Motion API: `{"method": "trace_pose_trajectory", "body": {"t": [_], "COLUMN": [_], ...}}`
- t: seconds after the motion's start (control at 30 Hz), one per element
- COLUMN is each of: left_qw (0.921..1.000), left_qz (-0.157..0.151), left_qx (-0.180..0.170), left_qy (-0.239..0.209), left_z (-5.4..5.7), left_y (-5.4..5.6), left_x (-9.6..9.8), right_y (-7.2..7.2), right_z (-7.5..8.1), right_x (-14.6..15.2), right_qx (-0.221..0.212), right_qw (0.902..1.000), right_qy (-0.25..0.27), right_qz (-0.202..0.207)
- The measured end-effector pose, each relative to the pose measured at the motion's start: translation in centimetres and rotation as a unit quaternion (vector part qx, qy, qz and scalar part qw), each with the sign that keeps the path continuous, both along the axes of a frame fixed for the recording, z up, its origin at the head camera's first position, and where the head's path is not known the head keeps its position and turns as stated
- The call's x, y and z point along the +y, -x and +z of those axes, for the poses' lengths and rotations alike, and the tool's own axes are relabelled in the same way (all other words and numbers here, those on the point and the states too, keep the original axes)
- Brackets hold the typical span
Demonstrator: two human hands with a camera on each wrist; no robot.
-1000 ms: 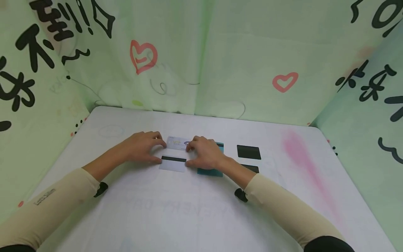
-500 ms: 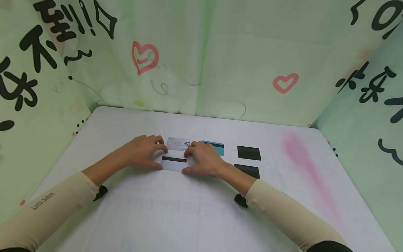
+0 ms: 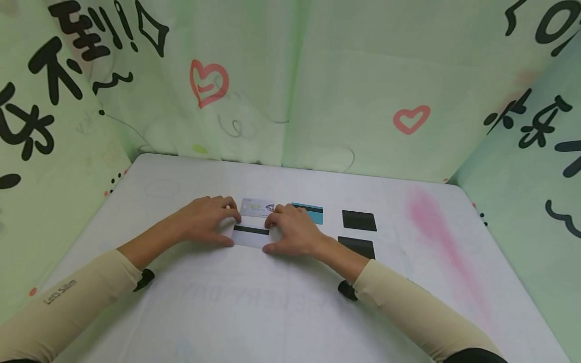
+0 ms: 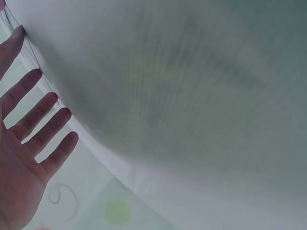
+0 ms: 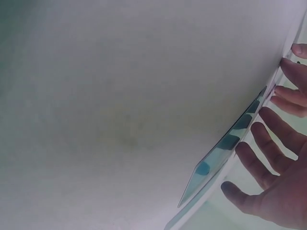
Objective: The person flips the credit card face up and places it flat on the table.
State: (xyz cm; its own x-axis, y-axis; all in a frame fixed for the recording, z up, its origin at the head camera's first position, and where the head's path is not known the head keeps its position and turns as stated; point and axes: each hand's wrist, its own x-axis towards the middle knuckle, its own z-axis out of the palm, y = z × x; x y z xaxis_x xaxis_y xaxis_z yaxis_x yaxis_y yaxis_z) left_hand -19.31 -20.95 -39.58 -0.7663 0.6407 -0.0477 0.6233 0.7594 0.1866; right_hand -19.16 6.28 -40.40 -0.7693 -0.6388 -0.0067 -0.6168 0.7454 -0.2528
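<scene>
A white card with a black stripe (image 3: 250, 237) lies flat on the table between the two hands. My left hand (image 3: 205, 220) rests at its left side, the thumb tip by the near left corner. On the opposite side, my right hand (image 3: 296, 231) has its thumb at the near right corner and a fingertip by the far one. Fingers spread loosely in the left wrist view, left hand (image 4: 21, 177) close to the tabletop. A teal card (image 5: 211, 163) shows edge-on beside the right fingertips in the right wrist view. Just beyond lies a silver VIP card (image 3: 256, 207).
Behind the right hand is a blue striped card (image 3: 314, 214). Two black cards, one farther (image 3: 359, 220) and one nearer (image 3: 357, 246), lie to the right, the nearer partly behind the right wrist. Green cloth (image 3: 345, 75) walls surround the white table (image 3: 254, 312).
Both hands have come slightly nearer the body, the right one more. It now covers the lower teal card, and the upper blue card shows more. Little moved in the last half second.
</scene>
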Motion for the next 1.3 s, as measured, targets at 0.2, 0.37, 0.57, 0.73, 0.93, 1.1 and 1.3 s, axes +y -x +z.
{"method": "trace_pose_trajectory", "body": {"t": [0.2,0.37,0.57,0.73,0.93,1.1,1.3], "left_qw": [1.0,0.9999,0.9999,0.9999,0.9998,0.9994,0.9991], "left_qz": [-0.002,-0.004,-0.006,-0.007,-0.005,-0.008,-0.009], "left_qx": [0.006,0.01,0.011,0.01,0.004,-0.001,-0.004], "left_qy": [0.001,0.001,-0.003,-0.006,-0.019,-0.034,-0.042], "left_z": [0.12,0.02,-0.08,-0.11,-0.16,-0.14,-0.19], "left_y": [-0.17,-0.29,-0.37,-0.35,-0.22,-0.19,-0.06], "left_x": [0.1,0.07,0.0,-0.01,0.08,0.1,0.21], "right_y": [-0.1,-0.19,-0.34,-0.4,-0.41,-0.4,-0.44], "right_z": [0.03,0.09,0.18,0.24,0.31,0.28,0.4], "right_x": [-0.11,-0.13,-0.12,-0.2,-0.33,-0.48,-0.57], "right_qx": [0.001,-0.001,0.003,0.005,0.002,0.002,-0.001], "right_qw": [1.0,1.0,1.0,1.0,1.0,1.0,1.0], "right_qy": [-0.002,-0.003,-0.006,-0.004,-0.002,-0.005,-0.009], "right_qz": [-0.002,-0.002,0.001,0.002,0.002,0.003,0.001]}}
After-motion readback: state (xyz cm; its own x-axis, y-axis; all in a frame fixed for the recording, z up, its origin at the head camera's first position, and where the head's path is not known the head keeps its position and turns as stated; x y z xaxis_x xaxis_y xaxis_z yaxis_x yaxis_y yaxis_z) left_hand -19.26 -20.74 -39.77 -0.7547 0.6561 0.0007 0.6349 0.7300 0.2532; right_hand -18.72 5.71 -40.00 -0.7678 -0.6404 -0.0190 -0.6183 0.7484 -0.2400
